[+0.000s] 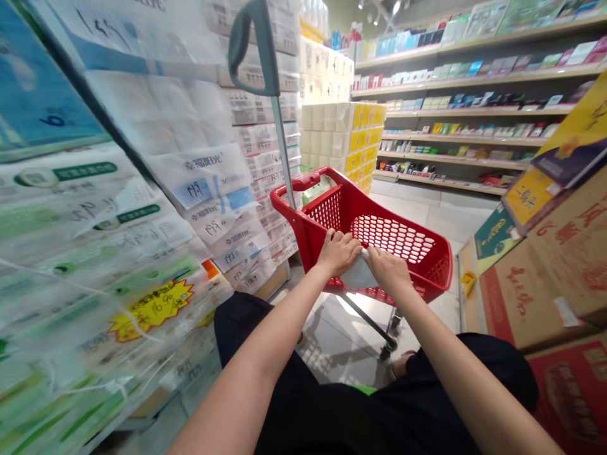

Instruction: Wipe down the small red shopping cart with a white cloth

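A red shopping cart (313, 243) with perforated walls and a tall grey handle (274, 76) stands in front of me. At its near rim, my left hand (339, 253) and my right hand (389, 270) are close together, fingers closed on a thin whitish sheet or bag (359, 275). The sheet hangs between the hands against the cart's near side. Its exact kind cannot be made out. A pale green and white package (318, 189) shows in the cart's handle end, partly hidden by the red wall.
Stacked tissue packs (203, 183) rise close on the left. Cardboard boxes (535, 284) are piled on the right. Behind the cart are yellow and white packs (351, 136) and long product shelves (474, 110). My knees flank the cart's near side.
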{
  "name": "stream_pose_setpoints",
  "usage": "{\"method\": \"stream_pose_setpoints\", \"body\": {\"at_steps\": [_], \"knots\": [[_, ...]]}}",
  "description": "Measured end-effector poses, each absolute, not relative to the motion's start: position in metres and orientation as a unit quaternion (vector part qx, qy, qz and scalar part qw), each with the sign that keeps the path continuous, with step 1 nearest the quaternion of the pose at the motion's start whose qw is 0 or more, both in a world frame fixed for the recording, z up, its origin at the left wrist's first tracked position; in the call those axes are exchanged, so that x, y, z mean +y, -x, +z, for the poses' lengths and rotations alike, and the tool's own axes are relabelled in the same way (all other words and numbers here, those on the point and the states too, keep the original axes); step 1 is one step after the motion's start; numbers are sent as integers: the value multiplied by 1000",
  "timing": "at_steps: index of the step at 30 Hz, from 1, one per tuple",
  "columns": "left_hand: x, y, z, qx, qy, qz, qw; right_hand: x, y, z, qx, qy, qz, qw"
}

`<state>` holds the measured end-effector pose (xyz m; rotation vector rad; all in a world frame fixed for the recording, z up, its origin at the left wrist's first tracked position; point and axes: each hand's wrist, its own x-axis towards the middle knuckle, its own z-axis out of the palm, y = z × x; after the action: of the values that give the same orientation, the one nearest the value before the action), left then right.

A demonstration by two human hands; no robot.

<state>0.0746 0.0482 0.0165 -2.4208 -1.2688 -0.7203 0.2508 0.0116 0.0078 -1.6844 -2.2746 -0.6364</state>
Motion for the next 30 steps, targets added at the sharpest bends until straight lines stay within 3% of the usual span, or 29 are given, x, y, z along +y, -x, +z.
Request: {"method": "stream_pose_setpoints", "body": {"at_steps": [6, 12, 20, 30], "knots": [[42, -66, 19, -435, 855, -241, 146, 4, -242, 7, -784, 568, -212, 133], [39, -61, 20, -421, 861, -248, 141, -28, -297, -4, -776, 577, -221, 123], [38, -58, 21, -390, 882, -224, 143, -53, -367, -26, -774, 574, -203, 176], [36, -70, 18, -414, 877, -182, 163, -27, -319, -5, -775, 581, -219, 121]]}}
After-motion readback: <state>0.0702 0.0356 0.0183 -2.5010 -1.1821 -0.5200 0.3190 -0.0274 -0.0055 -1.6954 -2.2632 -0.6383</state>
